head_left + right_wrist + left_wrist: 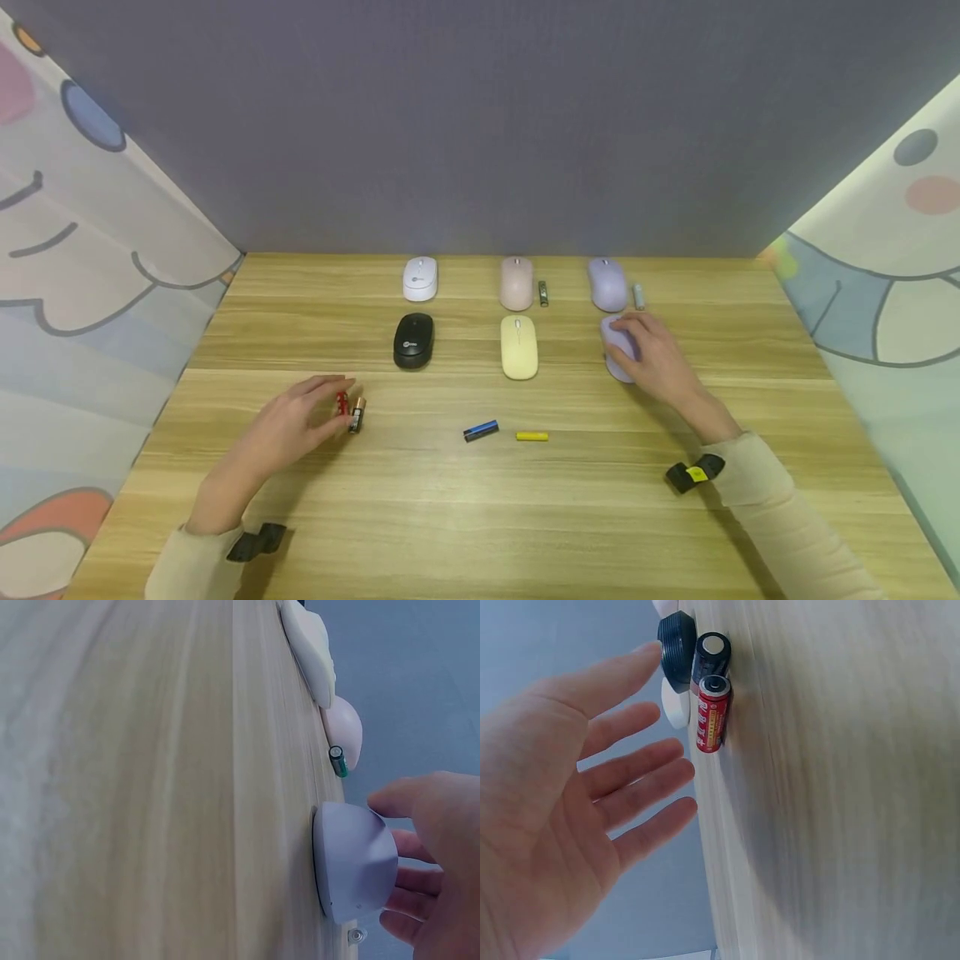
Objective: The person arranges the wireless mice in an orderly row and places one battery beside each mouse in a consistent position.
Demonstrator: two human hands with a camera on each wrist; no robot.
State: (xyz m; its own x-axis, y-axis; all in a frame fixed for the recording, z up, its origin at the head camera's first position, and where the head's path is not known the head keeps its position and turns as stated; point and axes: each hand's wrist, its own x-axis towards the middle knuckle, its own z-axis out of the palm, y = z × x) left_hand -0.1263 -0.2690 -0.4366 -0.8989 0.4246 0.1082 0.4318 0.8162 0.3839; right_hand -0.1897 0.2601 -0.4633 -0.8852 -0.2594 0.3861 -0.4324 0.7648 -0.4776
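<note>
My left hand (288, 425), fingers loosely bent, is beside a red battery (711, 720) and a black battery with a copper-coloured end (357, 414). The left wrist view shows its palm holding nothing, thumb near the batteries. Over a purple mouse (618, 358) lies my right hand (660, 358), thumb on its left side and fingers over its far part. In the right wrist view that mouse (352, 862) rests on the table, and the relaxed fingers (416, 881) are at its top, partly hidden behind it.
Behind stand a white mouse (420, 280), a pink mouse (517, 285) and another purple mouse (608, 286). A black mouse (414, 342) and a yellow mouse (519, 348) are nearer. A blue-black battery (481, 431), yellow battery (532, 437), green battery (543, 293) and pale battery (638, 297) lie about.
</note>
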